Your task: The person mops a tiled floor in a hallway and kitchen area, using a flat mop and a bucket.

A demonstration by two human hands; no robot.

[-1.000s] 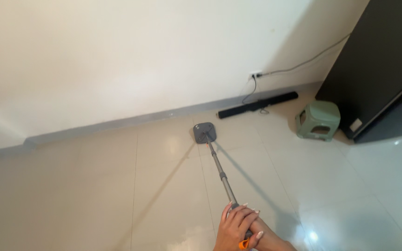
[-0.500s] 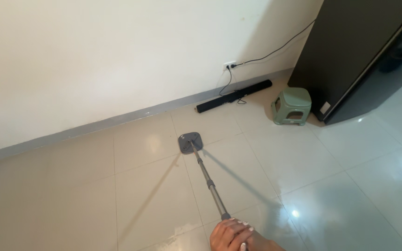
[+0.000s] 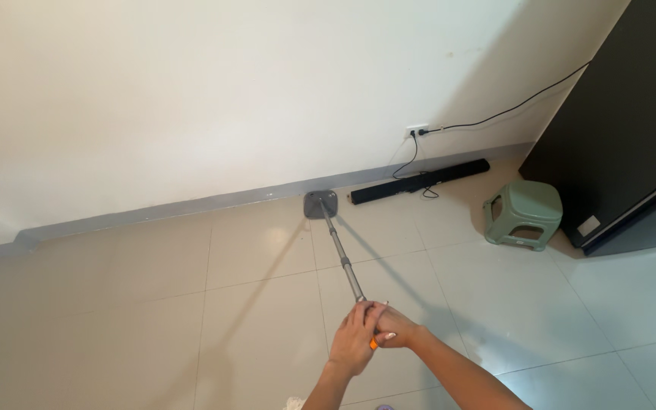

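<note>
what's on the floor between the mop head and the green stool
In the head view, a long black bar lies along the wall between the mop head and the green stool, with a black cable dropping to it. Otherwise bare tile.

A single head-worn camera looks down and forward from standing height over the tiled floor (image 3: pixel 191 304), facing the white wall (image 3: pixel 191 91) and its grey baseboard (image 3: pixel 153 211); the hands (image 3: pixel 370 338) sit nearest, low in view.

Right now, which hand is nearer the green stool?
Right. The right hand grips the mop handle on the side toward the green stool; the left hand wraps the handle just beyond it, farther from the stool.
</note>
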